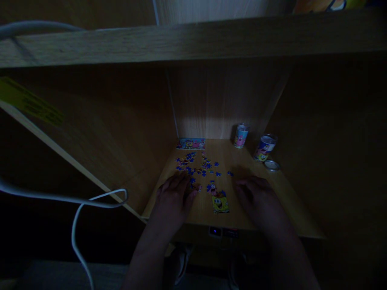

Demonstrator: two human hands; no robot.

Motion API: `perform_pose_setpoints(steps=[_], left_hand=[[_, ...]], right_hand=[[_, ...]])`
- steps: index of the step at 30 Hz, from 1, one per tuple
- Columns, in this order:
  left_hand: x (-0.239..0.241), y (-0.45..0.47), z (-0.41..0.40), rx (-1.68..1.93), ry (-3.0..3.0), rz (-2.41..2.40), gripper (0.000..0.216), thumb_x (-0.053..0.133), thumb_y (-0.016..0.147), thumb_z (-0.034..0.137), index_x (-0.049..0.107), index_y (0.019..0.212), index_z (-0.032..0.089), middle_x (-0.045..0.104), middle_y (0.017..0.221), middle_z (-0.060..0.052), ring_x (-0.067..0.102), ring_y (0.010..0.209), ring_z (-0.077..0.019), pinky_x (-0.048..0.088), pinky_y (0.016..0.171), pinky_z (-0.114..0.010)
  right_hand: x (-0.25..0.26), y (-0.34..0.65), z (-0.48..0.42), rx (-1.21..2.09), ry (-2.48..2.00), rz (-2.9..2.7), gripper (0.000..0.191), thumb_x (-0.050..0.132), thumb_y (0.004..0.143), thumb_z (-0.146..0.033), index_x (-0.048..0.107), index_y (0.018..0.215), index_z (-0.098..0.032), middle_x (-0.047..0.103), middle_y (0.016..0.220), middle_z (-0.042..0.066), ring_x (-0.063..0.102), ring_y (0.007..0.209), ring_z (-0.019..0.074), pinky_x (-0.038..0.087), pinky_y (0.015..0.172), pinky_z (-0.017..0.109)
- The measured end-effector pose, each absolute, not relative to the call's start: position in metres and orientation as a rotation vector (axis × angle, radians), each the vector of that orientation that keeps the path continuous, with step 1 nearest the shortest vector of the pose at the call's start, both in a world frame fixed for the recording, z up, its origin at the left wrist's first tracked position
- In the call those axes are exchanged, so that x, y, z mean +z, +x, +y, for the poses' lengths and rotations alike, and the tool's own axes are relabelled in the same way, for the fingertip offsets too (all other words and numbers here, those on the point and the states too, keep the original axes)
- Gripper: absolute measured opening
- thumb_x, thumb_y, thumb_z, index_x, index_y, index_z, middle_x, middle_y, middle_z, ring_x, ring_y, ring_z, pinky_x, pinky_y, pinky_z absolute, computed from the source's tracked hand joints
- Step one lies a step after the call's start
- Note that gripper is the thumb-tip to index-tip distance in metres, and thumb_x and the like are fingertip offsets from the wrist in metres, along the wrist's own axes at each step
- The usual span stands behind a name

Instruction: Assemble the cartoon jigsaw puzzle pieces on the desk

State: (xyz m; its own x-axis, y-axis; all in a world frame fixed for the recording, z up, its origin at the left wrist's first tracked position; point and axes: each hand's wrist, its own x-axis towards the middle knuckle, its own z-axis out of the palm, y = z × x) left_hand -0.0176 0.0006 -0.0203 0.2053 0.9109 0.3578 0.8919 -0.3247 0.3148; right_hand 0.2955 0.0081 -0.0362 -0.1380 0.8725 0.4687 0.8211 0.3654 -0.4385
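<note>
My left hand (173, 195) rests palm down at the left of the desk, fingers stretched and thumb apart, beside a few small jigsaw pieces (197, 187). Nothing shows in its grip. Across from it, my right hand (255, 195) is loosely curved over the bare wood, with a gap between thumb and fingers and no piece visible in it. Between the hands lies a joined patch of puzzle (220, 202) with a yellow cartoon face, and a smaller pink-and-blue cluster (212, 187) touches or nearly touches its top. Loose, mostly blue jigsaw pieces (206, 165) are scattered beyond.
A picture card (190, 143) lies at the back left. Two printed cans (241, 136) (265, 148) stand at the right, with a round metal lid (272, 165) near the closer one. A thick shelf (193, 42) crosses overhead; a white cable (75, 237) hangs at left. The scene is dim.
</note>
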Motion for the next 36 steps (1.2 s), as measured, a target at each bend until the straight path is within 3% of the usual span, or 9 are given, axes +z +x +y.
perform_pose_setpoints(steps=[17, 31, 36], left_hand=[[-0.017, -0.014, -0.001, 0.807, 2.348, 1.901, 0.045, 0.068, 0.111, 0.045, 0.072, 0.147, 0.019, 0.07, 0.158, -0.019, 0.063, 0.148, -0.0422, 0.048, 0.128, -0.064], [-0.033, -0.024, 0.012, 0.892, 2.428, 1.956, 0.06, 0.054, 0.117, 0.055, 0.066, 0.152, 0.008, 0.067, 0.16, -0.025, 0.062, 0.152, -0.0414, 0.05, 0.13, -0.061], [-0.032, -0.021, 0.011, 0.865, 2.426, 1.947, 0.057, 0.057, 0.116, 0.054, 0.064, 0.158, 0.016, 0.061, 0.169, -0.021, 0.057, 0.157, -0.0414, 0.046, 0.132, -0.066]], right_hand=[[-0.033, 0.295, 0.007, 0.139, -1.489, -1.961, 0.019, 0.062, 0.11, -0.034, 0.079, 0.112, -0.026, 0.082, 0.117, 0.01, 0.073, 0.115, 0.0334, 0.059, 0.104, 0.054], [-0.035, 0.294, 0.007, 0.086, -1.469, -1.97, 0.02, 0.06, 0.111, -0.033, 0.079, 0.111, -0.027, 0.083, 0.12, 0.011, 0.075, 0.115, 0.0342, 0.06, 0.102, 0.054], [-0.035, 0.293, 0.007, 0.056, -1.474, -1.968, 0.019, 0.061, 0.11, -0.032, 0.079, 0.11, -0.027, 0.083, 0.119, 0.011, 0.075, 0.116, 0.0345, 0.06, 0.102, 0.053]])
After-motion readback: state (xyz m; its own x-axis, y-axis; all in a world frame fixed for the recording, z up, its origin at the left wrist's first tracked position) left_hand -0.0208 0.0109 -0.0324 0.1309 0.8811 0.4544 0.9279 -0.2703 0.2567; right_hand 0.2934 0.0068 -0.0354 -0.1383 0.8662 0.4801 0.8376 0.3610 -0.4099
